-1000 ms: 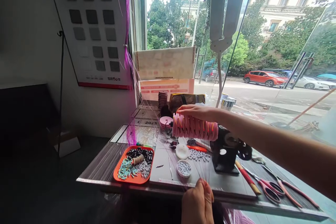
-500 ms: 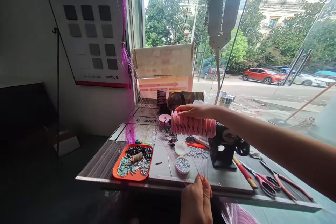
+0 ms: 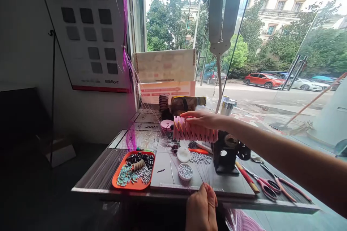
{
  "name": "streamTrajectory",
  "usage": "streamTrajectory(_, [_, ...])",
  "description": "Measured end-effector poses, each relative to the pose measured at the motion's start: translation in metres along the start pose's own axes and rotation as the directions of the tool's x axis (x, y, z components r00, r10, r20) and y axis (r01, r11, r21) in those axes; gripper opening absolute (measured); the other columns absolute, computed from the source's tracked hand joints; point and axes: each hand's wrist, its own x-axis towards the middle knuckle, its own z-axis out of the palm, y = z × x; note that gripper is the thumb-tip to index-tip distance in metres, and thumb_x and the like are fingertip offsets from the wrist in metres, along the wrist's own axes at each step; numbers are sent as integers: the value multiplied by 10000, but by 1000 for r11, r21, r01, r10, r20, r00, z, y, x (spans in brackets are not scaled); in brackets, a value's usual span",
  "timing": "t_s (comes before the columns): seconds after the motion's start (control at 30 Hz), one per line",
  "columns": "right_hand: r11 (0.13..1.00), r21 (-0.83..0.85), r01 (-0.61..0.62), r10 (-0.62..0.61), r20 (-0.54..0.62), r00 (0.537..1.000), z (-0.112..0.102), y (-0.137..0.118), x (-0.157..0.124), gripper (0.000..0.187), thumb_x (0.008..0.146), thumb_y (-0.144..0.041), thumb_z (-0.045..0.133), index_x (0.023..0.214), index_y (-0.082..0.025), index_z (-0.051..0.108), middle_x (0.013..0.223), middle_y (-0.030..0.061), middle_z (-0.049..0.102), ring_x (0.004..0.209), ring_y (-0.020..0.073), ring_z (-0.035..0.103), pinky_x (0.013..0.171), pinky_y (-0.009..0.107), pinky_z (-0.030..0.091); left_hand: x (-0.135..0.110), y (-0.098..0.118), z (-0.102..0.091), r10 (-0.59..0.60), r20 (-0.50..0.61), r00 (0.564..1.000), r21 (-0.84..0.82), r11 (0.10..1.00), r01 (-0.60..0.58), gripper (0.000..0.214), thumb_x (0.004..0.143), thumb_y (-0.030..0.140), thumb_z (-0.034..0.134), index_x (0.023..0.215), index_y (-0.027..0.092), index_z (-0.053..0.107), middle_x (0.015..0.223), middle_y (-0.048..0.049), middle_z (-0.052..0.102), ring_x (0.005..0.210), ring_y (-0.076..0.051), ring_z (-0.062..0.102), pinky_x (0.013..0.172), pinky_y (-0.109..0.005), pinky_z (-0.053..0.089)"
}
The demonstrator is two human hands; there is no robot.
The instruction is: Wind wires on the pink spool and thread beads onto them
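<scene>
My right hand (image 3: 202, 119) reaches in from the right and rests on top of a pink grooved roller (image 3: 195, 134), its fingers stretched out flat along it. The roller is mounted on a black hand-cranked machine (image 3: 225, 157) and carries several thin threads in its grooves. At the table's front edge, my left hand (image 3: 201, 204) is closed in a pinch on a bundle of fine threads (image 3: 205, 177) running down from the roller. Between them stands a small white cup of pale beads (image 3: 185, 171), with a white lid (image 3: 183, 154) and loose beads (image 3: 200, 158) behind it.
An orange tray (image 3: 115, 180) of beads and tubes lies left. Right of the machine lie a red-handled brush (image 3: 247, 177), scissors (image 3: 268, 187) and pliers (image 3: 284, 187). Purple threads (image 3: 125, 25) hang at the left by the window. Behind stand pink spools (image 3: 166, 125).
The view has shifted slightly, so the table sits a little further left. My right hand lies further over the roller, its fingers flatter; my left hand keeps its pinch on the threads.
</scene>
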Motion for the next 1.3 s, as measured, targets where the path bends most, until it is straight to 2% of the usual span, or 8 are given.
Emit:
streamTrajectory(0.23, [997, -2, -81, 81, -8, 997, 2, -2, 6, 405, 872, -335, 435, 1250, -217, 519, 1154, 33, 614, 1019, 225, 554, 856, 313, 441, 1, 6, 0, -37, -16, 999, 7, 999, 37, 544, 909, 567, 150, 649, 190, 445, 551, -26, 515, 482, -128, 432, 518, -299, 242])
streamTrajectory(0.4, [997, 14, -76, 77, -76, 994, 1, 0, 5, 348, 844, -334, 508, 1167, -224, 580, 1101, 35, 621, 1011, 231, 533, 851, 312, 423, 1, 7, -1, -61, -11, 998, -36, 998, 60, 548, 895, 595, 157, 642, 192, 429, 543, -15, 488, 476, -122, 406, 510, -296, 231])
streamTrajectory(0.6, [978, 197, -74, 62, 63, 996, -13, 10, -2, 346, 837, -385, 513, 1140, -244, 600, 1116, 20, 603, 982, 207, 529, 812, 319, 438, 3, 7, -2, -57, 7, 998, -46, 997, 57, 551, 882, 618, 156, 641, 195, 413, 536, -6, 452, 474, -120, 388, 510, -295, 232])
streamTrajectory(0.77, [969, 233, -83, 57, 117, 992, -13, 15, 1, 439, 784, -386, 584, 1199, -245, 557, 1040, 27, 619, 855, 191, 557, 729, 308, 458, 4, 14, -4, -61, 4, 998, -69, 996, 61, 553, 882, 620, 162, 639, 193, 416, 533, 0, 439, 478, -120, 391, 518, -290, 244])
streamTrajectory(0.97, [986, 139, -95, 86, 68, 994, -8, 10, 4, 380, 827, -257, 525, 1203, -200, 536, 1087, 39, 588, 901, 174, 535, 772, 276, 434, 3, 19, -6, -87, 3, 996, -88, 992, 87, 555, 878, 626, 172, 640, 189, 418, 533, 1, 442, 473, -114, 387, 507, -288, 233])
streamTrajectory(1.17, [996, 85, -23, 17, 70, 997, -12, 11, 5, 344, 830, -265, 524, 1163, -183, 560, 1013, 36, 609, 857, 155, 553, 761, 263, 440, 2, 13, -3, -63, -17, 998, -121, 991, 60, 536, 878, 622, 204, 637, 192, 412, 529, 11, 417, 466, -108, 355, 500, -287, 229])
streamTrajectory(1.23, [998, 62, 11, -11, 5, 1000, -11, 12, 6, 328, 791, -254, 575, 1110, -177, 586, 1012, 38, 619, 877, 156, 562, 779, 264, 442, 4, 10, -2, -56, -7, 998, -130, 990, 55, 538, 873, 632, 202, 635, 194, 403, 524, 20, 392, 459, -106, 332, 496, -286, 224])
streamTrajectory(1.3, [999, 29, 30, -26, -116, 993, -7, 13, 6, 303, 749, -266, 623, 1032, -158, 610, 985, 52, 629, 889, 170, 570, 788, 280, 445, 5, 6, -2, -62, 12, 998, -138, 989, 63, 544, 860, 652, 201, 635, 197, 395, 522, 27, 371, 453, -105, 326, 497, -285, 224])
